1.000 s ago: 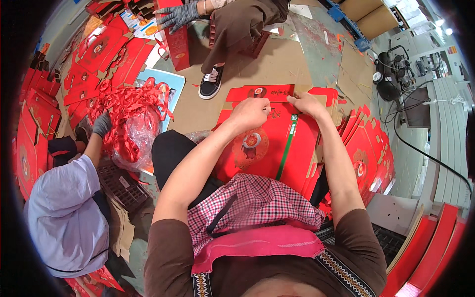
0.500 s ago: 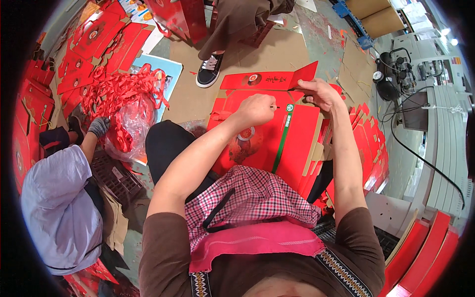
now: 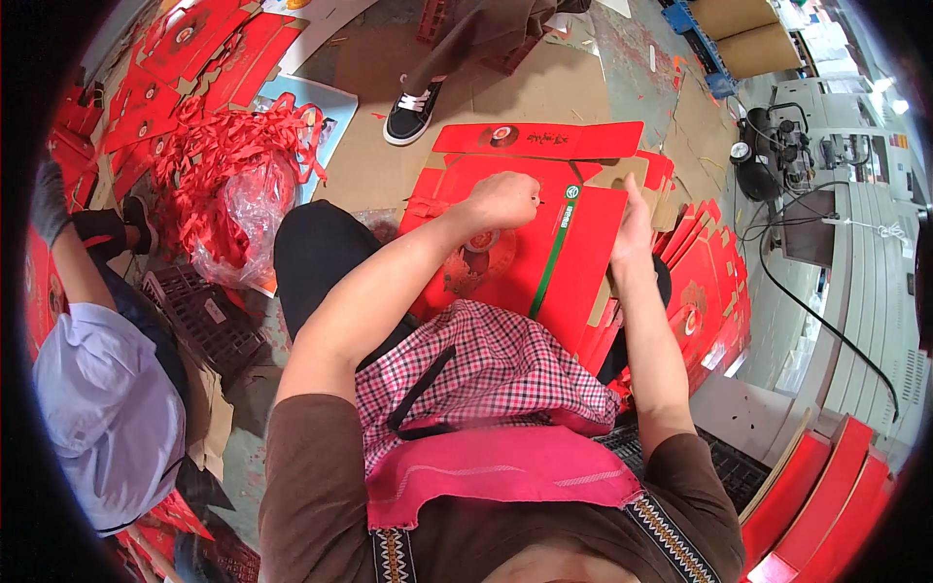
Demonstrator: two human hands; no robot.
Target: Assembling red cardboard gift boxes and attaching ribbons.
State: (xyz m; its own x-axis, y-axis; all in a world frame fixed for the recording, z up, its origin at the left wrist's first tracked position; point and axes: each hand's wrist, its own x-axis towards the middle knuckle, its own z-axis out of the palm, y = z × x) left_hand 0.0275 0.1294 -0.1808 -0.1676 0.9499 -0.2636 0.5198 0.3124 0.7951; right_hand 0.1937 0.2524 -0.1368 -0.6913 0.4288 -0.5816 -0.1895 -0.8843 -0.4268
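A flat red cardboard gift box [image 3: 559,228] with a green stripe and a round printed picture lies across my lap, on top of more flat red pieces. Its long top flap [image 3: 544,139] is spread out on the far side. My left hand [image 3: 505,199] is closed in a fist over the middle of the box; what its fingers hold is hidden. A bit of red ribbon [image 3: 428,207] shows at the box's left side, beside my left wrist. My right hand [image 3: 634,228] grips the box's right edge, its fingers partly hidden by the panel.
A heap of red ribbons [image 3: 228,175] with clear plastic lies left, near a dark crate [image 3: 204,321]. A co-worker in a pale shirt [image 3: 112,408] sits at left; another person's shoe [image 3: 409,117] is ahead. Stacked red boxes [image 3: 705,291] and an air compressor [image 3: 773,151] stand right.
My right hand has moved from the top flap's right corner down to the box's right edge. The flap's raised end now lies flatter. The co-worker's gloved hand has left the ribbon heap, moving left.
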